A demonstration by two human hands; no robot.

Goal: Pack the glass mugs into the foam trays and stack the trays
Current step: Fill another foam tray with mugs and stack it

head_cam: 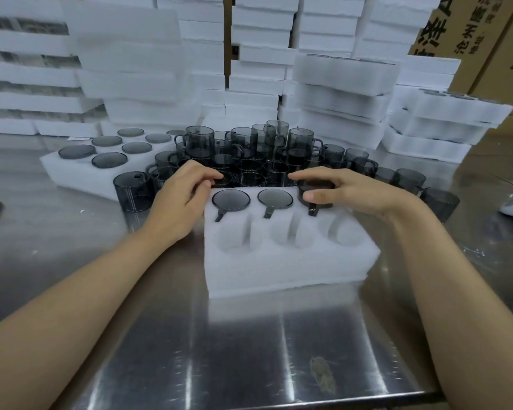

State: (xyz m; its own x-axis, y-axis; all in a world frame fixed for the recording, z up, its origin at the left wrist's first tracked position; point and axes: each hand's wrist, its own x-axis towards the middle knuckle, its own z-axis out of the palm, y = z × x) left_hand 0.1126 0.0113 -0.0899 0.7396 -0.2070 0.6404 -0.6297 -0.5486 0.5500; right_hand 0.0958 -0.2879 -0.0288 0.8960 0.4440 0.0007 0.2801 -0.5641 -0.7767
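right hand grips mug — far-right pocket of foam tray

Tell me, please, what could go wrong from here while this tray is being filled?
1. The mug under the right hand seems to stand prouder of the foam tray than its two neighbours; if its handle misses the slot, pressing might crack it.
2. The left hand is at the edge of the crowded loose mugs, some stacked two high; a nudge could topple them onto the metal table.
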